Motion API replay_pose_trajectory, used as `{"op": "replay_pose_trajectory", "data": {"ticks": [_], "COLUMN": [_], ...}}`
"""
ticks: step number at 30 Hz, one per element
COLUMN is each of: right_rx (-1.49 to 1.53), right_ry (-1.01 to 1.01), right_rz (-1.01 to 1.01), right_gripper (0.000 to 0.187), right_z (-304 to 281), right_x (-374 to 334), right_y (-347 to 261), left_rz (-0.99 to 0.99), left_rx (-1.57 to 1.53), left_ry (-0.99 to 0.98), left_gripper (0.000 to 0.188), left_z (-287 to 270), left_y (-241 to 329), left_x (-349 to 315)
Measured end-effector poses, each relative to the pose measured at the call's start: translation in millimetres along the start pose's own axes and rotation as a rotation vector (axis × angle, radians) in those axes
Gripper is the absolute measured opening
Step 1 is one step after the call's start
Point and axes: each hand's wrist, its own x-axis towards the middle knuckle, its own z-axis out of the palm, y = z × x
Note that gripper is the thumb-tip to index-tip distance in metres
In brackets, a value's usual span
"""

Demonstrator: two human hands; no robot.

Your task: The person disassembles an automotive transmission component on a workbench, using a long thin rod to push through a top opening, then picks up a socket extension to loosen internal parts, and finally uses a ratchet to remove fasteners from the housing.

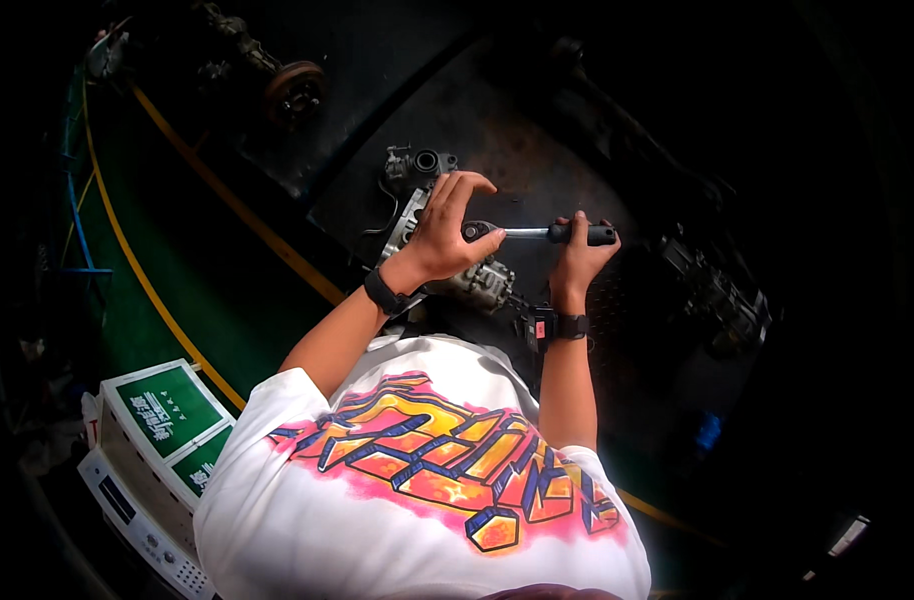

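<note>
A ratchet wrench with a bright metal shaft and a dark handle lies across the work, its head toward my left hand. My right hand is closed round the handle end. My left hand is spread beside the ratchet head, with its fingers curved and apart from the thumb. The thumb tip overlaps the head; whether it touches cannot be told. Under both hands sits a metal mechanical assembly of grey castings, with a round-bored part at its far end. My left hand hides much of it.
A dark bench top lies beyond the assembly. More dark machinery stands at the right, and a rusty round hub at the far left. A white instrument and green-white box are near left. Yellow lines cross the green floor.
</note>
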Motion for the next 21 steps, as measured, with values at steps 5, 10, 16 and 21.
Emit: {"op": "replay_pose_trajectory", "data": {"ticks": [5, 10, 16, 21], "right_rx": [-0.005, 0.079, 0.194, 0.221], "right_ry": [-0.053, -0.029, 0.094, -0.13], "right_rz": [0.02, 0.075, 0.197, 0.285], "right_gripper": [0.047, 0.046, 0.041, 0.034], "right_z": [-18.1, -30.2, -67.2, -110.0], "right_x": [8.8, 15.6, 5.9, -46.9], "right_y": [-3.1, -7.8, -8.0, -24.1], "left_rz": [-0.379, -0.381, -0.075, -0.128], "left_rx": [-0.553, -0.517, -0.298, -0.237], "left_ry": [-0.576, -0.614, -0.306, -0.197], "left_gripper": [0.088, 0.06, 0.048, 0.025], "left_z": [27.9, 64.1, 83.6, 87.2], "left_y": [-39.1, -50.4, -56.8, -71.9], "left_x": [-25.9, -40.3, -38.9, -38.0]}}
